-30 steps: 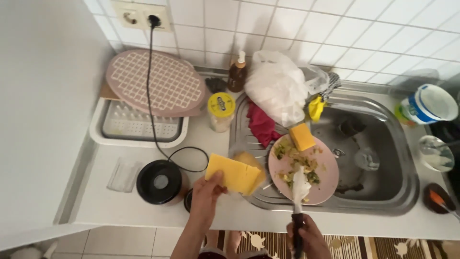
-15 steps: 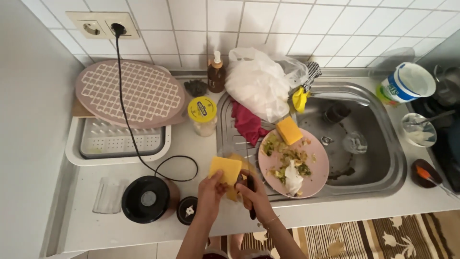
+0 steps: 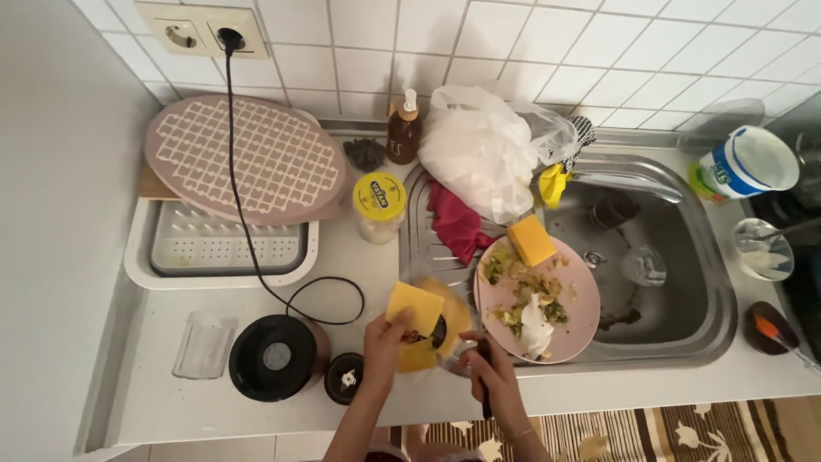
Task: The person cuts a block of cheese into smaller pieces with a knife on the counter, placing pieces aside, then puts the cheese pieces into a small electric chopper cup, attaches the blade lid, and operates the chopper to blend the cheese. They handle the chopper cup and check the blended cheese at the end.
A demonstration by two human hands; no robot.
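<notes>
Over the sink's edge: left hand (image 3: 386, 342) pinches the soft yellow sponge cloth (image 3: 414, 325).
Light, floppy, probably wet; right hand (image 3: 489, 376) clamps a dark-handled knife (image 3: 484, 395).

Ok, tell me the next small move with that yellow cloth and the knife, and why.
Probably draw the knife out through the folded yellow cloth. The left hand pinches the cloth around the dark blade and the right hand grips the handle, over the counter edge beside the pink plate.
</notes>
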